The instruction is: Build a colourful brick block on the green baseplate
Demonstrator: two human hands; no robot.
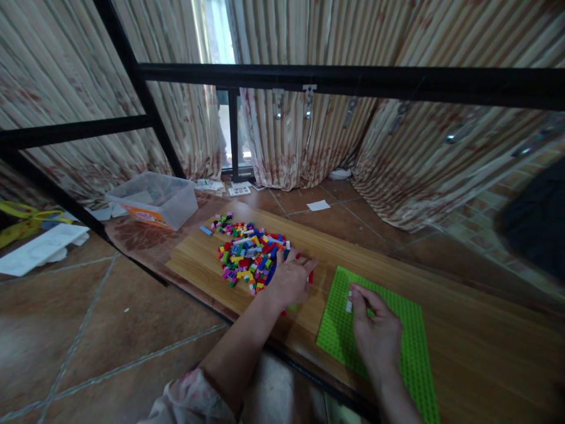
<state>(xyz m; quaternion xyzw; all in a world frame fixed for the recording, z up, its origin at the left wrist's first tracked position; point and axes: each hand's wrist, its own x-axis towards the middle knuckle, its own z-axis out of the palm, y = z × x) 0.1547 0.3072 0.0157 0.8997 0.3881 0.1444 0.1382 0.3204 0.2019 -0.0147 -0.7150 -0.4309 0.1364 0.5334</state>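
Note:
My left hand (291,277) reaches over the right edge of a pile of small coloured toy bricks (247,253), its fingers apart. Whether its fingertips touch a brick is hard to make out. A red brick (311,277) shows just beside those fingers. Over the green studded baseplate (339,306), my right hand (375,324) is closed in a pinch on a small white brick (349,301). That brick is above or against the plate; I cannot tell which.
The bricks and plate lie on a long wooden board (304,235). A clear plastic bin (176,200) with an orange label stands behind its left end. Black metal bars (282,76) cross in front of patterned curtains (300,141). A white paper (318,205) lies on the tiled floor.

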